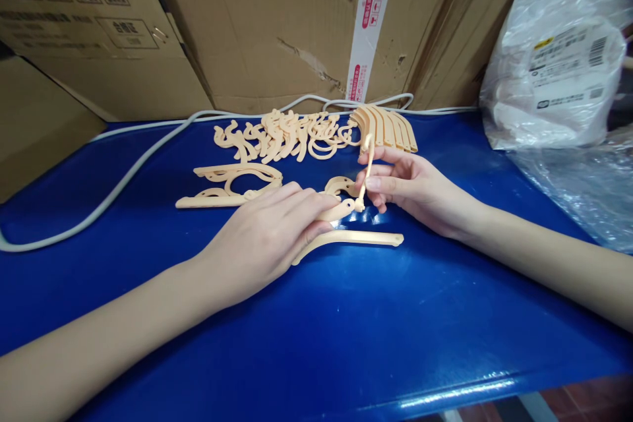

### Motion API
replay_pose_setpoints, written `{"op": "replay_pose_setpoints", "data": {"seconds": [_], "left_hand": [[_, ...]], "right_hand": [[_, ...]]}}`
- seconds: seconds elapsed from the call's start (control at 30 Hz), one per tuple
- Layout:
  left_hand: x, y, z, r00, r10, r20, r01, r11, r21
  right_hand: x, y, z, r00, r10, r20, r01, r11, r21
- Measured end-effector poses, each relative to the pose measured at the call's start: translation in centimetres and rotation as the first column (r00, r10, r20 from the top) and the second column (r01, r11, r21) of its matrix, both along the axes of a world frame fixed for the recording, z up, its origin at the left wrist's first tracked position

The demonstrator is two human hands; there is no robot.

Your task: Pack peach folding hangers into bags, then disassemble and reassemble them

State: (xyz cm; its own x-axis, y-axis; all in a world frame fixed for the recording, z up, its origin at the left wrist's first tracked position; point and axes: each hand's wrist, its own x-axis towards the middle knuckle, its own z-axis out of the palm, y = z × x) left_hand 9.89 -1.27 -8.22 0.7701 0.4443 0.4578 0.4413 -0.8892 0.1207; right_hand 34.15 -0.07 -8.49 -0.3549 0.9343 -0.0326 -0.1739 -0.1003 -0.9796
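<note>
My left hand [277,227] is closed on a flat beige plastic arm [339,212], which has a hole at its end; the palm hides the rest. Between the thumb and fingers of my right hand [395,181] a slim curved beige plastic piece [368,168] stands upright, seen nearly edge-on. Its lower knobbed end is beside the holed tip of the arm; whether they touch I cannot tell. Just below lies a long curved beige arm [361,237], its left end at my left fingers. Behind my hands is a small curved beige piece [340,184], partly hidden.
Folded beige assemblies [232,200] lie left of my hands. Farther back are a pile of hook-shaped pieces [277,135] and a row of curved arms [388,128]. A white cable [148,153] crosses the blue table [346,336]. Cardboard boxes [257,26] and a plastic-wrapped bundle [554,79] stand behind.
</note>
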Motion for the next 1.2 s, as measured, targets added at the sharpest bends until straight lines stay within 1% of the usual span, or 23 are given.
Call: {"op": "replay_pose_setpoints", "data": {"seconds": [0.4,0.6,0.83,1.03,1.2], "left_hand": [[0.13,-0.14,-0.05,1.0,-0.019,0.018,0.016,0.989,0.148],[-0.05,-0.01,-0.31,1.0,-0.028,-0.004,0.028,0.984,0.176],[-0.14,0.02,-0.6,0.999,-0.03,-0.025,0.033,0.985,0.166],[-0.13,-0.15,-0.75,0.999,-0.027,-0.047,0.037,0.976,0.213],[-0.19,-0.13,-0.76,0.998,-0.023,-0.054,0.036,0.966,0.256]], "right_hand": [[-0.17,-0.23,-0.11,0.998,-0.05,0.038,0.049,0.999,0.008],[-0.27,-0.39,-0.11,0.996,-0.061,0.064,0.06,0.998,0.019],[-0.36,-0.49,-0.18,0.994,-0.082,0.074,0.079,0.996,0.042],[-0.3,-0.57,-0.28,0.994,-0.062,0.089,0.057,0.997,0.054],[-0.3,-0.61,-0.45,0.991,-0.086,0.105,0.077,0.993,0.087]]}}
